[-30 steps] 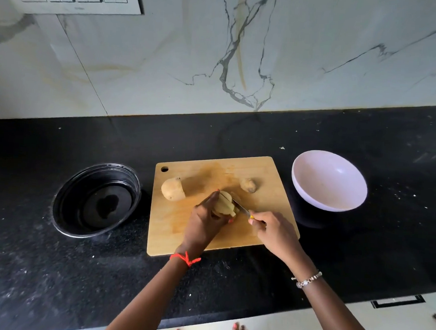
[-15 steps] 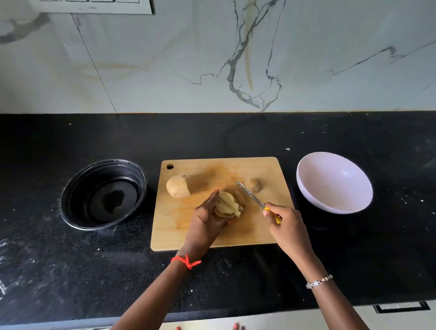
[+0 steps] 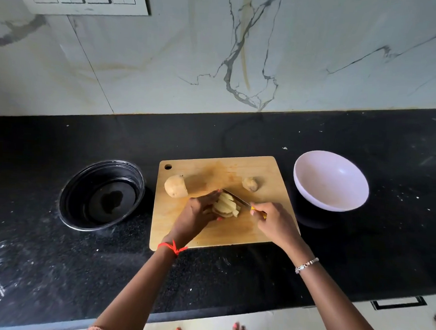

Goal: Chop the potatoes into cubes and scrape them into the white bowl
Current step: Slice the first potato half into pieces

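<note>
On my feed, far out to the left of the left hand, a round black pan (image 3: 102, 196) sits on the dark counter (image 3: 40, 256), just beside the left edge of the wooden cutting board (image 3: 233, 232). On the board, just left of the left hand's fingers and a little beyond them, lies a potato half (image 3: 176, 186). I can't tell whether it touches the knuckles.

The left hand (image 3: 196, 214), with a red thread (image 3: 173, 247) tied at its wrist, reaches in over the near edge of the board. Its fingers are curled round the sliced potato (image 3: 226, 206), clamping the pale slices together in a stack. That stack lies between my two hands, near the middle of the board.

The knife (image 3: 235, 197) lies across the far side of the stack. Its tip is right by the left fingertips and its blade slants back toward the right hand. The right hand (image 3: 274, 222), with a bracelet (image 3: 306, 265) on its wrist, is closed tight round the knife's yellow handle.

Beyond the right hand, toward the board's far right corner, a small potato piece (image 3: 250, 184) lies by itself, apart from the blade. To the right of the right hand, off the board and just beside its right edge, the white bowl (image 3: 330, 187) stands on the counter, mouth up and near enough to the knife hand.
</note>
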